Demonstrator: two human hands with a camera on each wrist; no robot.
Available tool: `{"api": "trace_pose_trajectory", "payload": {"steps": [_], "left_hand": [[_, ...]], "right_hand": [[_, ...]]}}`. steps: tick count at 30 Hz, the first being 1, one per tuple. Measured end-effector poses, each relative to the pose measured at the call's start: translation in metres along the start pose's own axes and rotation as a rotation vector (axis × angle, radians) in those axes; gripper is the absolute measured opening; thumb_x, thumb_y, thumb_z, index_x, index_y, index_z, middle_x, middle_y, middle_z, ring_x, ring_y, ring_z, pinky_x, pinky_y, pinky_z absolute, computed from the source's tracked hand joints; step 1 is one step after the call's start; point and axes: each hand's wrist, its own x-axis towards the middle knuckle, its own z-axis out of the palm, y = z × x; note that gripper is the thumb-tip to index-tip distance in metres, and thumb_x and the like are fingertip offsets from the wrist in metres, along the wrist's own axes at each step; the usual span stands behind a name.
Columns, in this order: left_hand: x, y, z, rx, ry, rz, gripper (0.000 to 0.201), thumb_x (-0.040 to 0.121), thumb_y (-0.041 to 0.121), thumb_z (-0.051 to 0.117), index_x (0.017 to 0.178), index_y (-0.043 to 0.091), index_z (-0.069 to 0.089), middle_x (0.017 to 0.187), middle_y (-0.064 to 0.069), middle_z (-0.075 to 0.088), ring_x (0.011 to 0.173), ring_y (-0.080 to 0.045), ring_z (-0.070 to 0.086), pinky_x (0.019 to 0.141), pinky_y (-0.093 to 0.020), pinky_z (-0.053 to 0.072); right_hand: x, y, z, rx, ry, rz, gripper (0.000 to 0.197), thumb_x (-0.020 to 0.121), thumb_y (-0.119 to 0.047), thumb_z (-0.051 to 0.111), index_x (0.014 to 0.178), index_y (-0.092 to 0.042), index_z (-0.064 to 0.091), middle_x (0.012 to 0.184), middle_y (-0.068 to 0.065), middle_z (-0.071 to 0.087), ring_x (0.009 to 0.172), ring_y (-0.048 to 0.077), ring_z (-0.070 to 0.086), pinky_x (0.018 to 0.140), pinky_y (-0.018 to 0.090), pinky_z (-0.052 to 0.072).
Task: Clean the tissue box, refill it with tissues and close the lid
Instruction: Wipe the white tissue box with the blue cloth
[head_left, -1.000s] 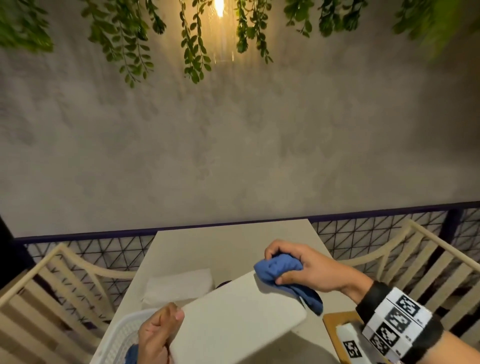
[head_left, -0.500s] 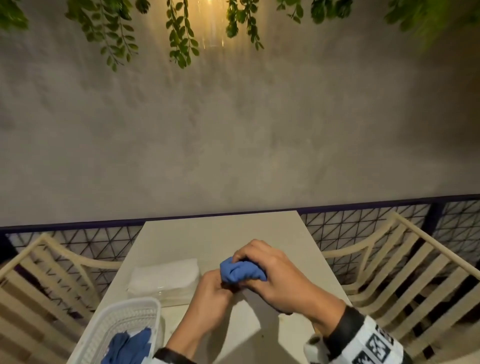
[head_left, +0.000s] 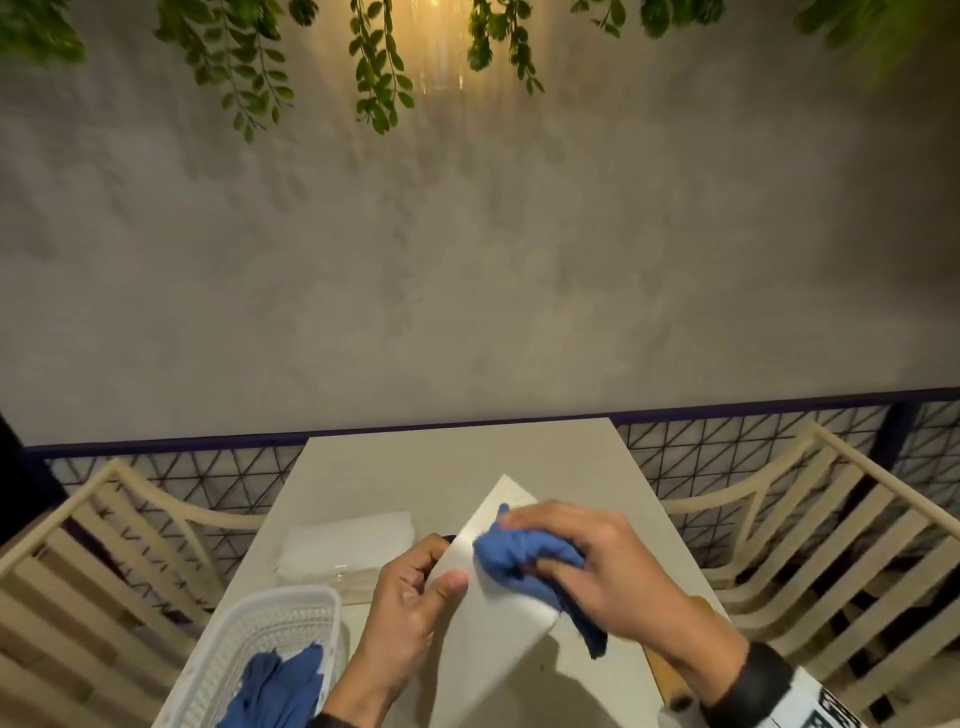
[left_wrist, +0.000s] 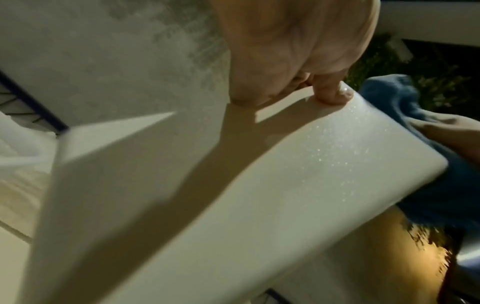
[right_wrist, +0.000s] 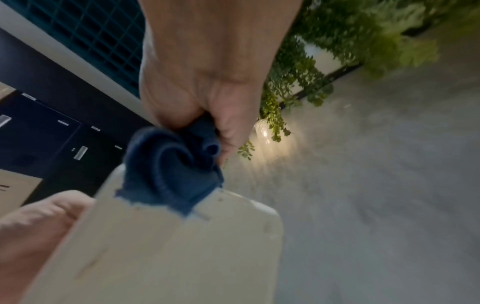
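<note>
At the far left a cream slatted wooden chair is seen beside the pale rectangular table. On the near left corner of the table stands a white perforated plastic basket, in which a crumpled blue rag lies. Just beyond the basket a white stack of tissues in clear wrapping rests flat on the table. Next to it, the white rectangular tissue box is held tilted above the table, one corner pointing away from the person. Its left edge is grasped by the left hand, thumb on the upper face and fingers curled behind. A bunched blue cleaning cloth is pressed against the upper face of the box and is clutched by the right hand, whose fingers are wrapped over it. Near the right table edge a wooden piece is partly hidden under the right forearm; what it is cannot be told. On the right wrist a black band with a white, black-patterned marker block is worn; no writing on it can be read. A second cream slatted chair stands at the far right.
</note>
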Motion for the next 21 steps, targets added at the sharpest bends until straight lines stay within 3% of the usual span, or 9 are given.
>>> {"api": "trace_pose_trajectory", "payload": {"steps": [2,6,10,12,14,16,19,21], "left_hand": [[-0.002,-0.001,0.002,0.002,-0.002,0.004,0.047,0.054,0.063,0.074,0.077,0.022,0.07,0.067,0.005,0.068,0.062,-0.002,0.057,0.056,-0.014,0.044],[0.003,-0.002,-0.01,0.009,0.071,-0.003,0.047,0.058,0.055,0.074,0.081,0.015,0.069,0.077,-0.003,0.07,0.073,-0.015,0.059,0.066,-0.028,0.047],[0.002,0.003,-0.013,0.025,0.029,-0.046,0.05,0.055,0.063,0.074,0.076,0.018,0.069,0.071,-0.002,0.068,0.066,-0.011,0.06,0.059,-0.02,0.048],[0.006,0.003,-0.016,-0.009,0.073,-0.03,0.051,0.053,0.063,0.075,0.075,0.018,0.068,0.07,-0.001,0.067,0.067,-0.011,0.058,0.06,-0.02,0.047],[0.007,0.002,-0.025,-0.017,0.107,-0.003,0.054,0.054,0.064,0.074,0.072,0.013,0.066,0.069,-0.004,0.062,0.067,-0.016,0.053,0.061,-0.025,0.043],[0.004,0.001,-0.031,-0.003,0.099,0.003,0.063,0.054,0.066,0.074,0.071,0.007,0.061,0.067,-0.008,0.057,0.066,-0.018,0.048,0.06,-0.027,0.039],[0.002,0.001,-0.029,-0.006,0.059,-0.04,0.059,0.051,0.066,0.075,0.069,0.011,0.063,0.066,-0.003,0.058,0.064,-0.016,0.05,0.058,-0.022,0.041],[0.004,0.001,-0.03,-0.033,0.081,-0.04,0.057,0.05,0.065,0.077,0.066,0.012,0.062,0.067,-0.006,0.058,0.063,-0.015,0.05,0.056,-0.021,0.042]], "right_hand": [[0.013,-0.004,0.004,-0.066,0.057,-0.015,0.031,0.08,-0.009,0.062,0.11,-0.013,0.066,0.111,-0.001,0.068,0.103,0.002,0.059,0.095,0.011,0.043],[0.007,-0.004,0.007,-0.119,-0.115,-0.219,0.036,0.078,0.002,0.061,0.108,-0.016,0.068,0.118,0.001,0.065,0.112,0.008,0.058,0.097,0.015,0.042],[0.015,0.004,0.001,-0.07,0.056,-0.033,0.027,0.079,-0.01,0.059,0.104,-0.012,0.069,0.105,-0.003,0.068,0.101,-0.002,0.059,0.091,0.021,0.047],[0.021,-0.007,0.012,-0.039,0.049,-0.094,0.027,0.079,-0.009,0.059,0.104,-0.011,0.068,0.108,-0.004,0.066,0.107,-0.005,0.056,0.095,0.015,0.044],[0.012,-0.01,0.015,0.007,-0.057,-0.179,0.031,0.077,0.003,0.062,0.104,-0.01,0.068,0.112,-0.003,0.066,0.113,-0.001,0.056,0.097,0.014,0.041],[0.004,-0.004,0.004,0.001,-0.098,-0.127,0.025,0.078,-0.003,0.064,0.102,-0.009,0.07,0.108,-0.004,0.067,0.108,-0.005,0.058,0.095,0.013,0.044],[0.019,0.001,0.003,-0.075,0.064,0.01,0.028,0.077,-0.012,0.063,0.104,-0.011,0.07,0.101,-0.01,0.065,0.096,-0.022,0.052,0.089,0.013,0.046],[0.027,-0.011,0.018,-0.04,0.086,-0.052,0.027,0.076,-0.012,0.064,0.103,-0.011,0.07,0.103,-0.008,0.066,0.1,-0.017,0.054,0.091,0.009,0.043]]}}
